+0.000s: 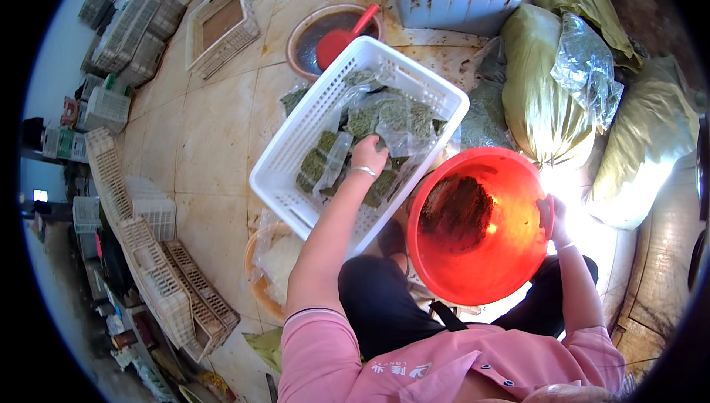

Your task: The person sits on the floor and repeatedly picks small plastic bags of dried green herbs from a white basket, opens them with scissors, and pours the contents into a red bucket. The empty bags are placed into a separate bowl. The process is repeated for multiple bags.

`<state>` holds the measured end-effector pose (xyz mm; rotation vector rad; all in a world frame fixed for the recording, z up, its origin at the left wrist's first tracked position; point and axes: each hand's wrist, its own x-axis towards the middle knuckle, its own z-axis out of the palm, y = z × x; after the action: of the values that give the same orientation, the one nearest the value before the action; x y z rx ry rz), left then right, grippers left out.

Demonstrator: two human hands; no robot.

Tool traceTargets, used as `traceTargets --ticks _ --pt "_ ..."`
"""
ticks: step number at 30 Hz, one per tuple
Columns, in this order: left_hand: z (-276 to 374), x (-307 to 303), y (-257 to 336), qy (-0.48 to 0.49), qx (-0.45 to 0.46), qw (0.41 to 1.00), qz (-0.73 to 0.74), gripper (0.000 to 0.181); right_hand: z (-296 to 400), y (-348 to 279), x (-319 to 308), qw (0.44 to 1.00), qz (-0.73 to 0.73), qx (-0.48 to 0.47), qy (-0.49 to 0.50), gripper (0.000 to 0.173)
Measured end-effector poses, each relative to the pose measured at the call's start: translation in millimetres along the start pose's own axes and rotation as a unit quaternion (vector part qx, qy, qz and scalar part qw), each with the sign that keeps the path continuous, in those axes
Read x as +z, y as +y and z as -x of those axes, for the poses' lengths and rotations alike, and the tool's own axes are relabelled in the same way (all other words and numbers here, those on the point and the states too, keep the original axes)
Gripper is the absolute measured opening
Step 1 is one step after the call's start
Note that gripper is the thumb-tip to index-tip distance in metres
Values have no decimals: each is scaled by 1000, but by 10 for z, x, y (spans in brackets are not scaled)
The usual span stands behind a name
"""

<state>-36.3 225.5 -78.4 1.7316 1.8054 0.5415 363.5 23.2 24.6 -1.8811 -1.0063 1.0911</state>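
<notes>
My left hand, with a bracelet at the wrist, reaches down into a white plastic basket. Its fingers curl at a dark green bit, and whether they grip it is hard to make out. Around it in the basket lie several clear plastic bags of dried green plant matter. With my right hand I hold the side handle of a red plastic tub. The tub is tipped so its mouth faces up toward me, and dark brown crumbly material clings inside.
Beyond the basket, a red dipper rests in a round basin of liquid. Full woven sacks stand at right, beside a stained white bin. Plastic crates line the left. An orange-rimmed container sits by my left arm.
</notes>
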Motion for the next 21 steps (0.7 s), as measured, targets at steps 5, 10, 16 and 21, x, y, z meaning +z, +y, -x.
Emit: traceTargets --ticks 5,10,16,21 --pt "-695 255 569 7 54 977 -206 60 80 -65 -25 998 54 -22 -34 18" --pt "-1219 779 544 -123 120 922 -346 65 106 -279 41 995 85 -54 -1 19" --pt "-1292 615 997 -259 54 864 -429 67 102 -468 12 986 132 -105 0 17" --pt "-726 634 642 -162 11 918 -362 57 216 -375 6 982 121 -144 -17 19"
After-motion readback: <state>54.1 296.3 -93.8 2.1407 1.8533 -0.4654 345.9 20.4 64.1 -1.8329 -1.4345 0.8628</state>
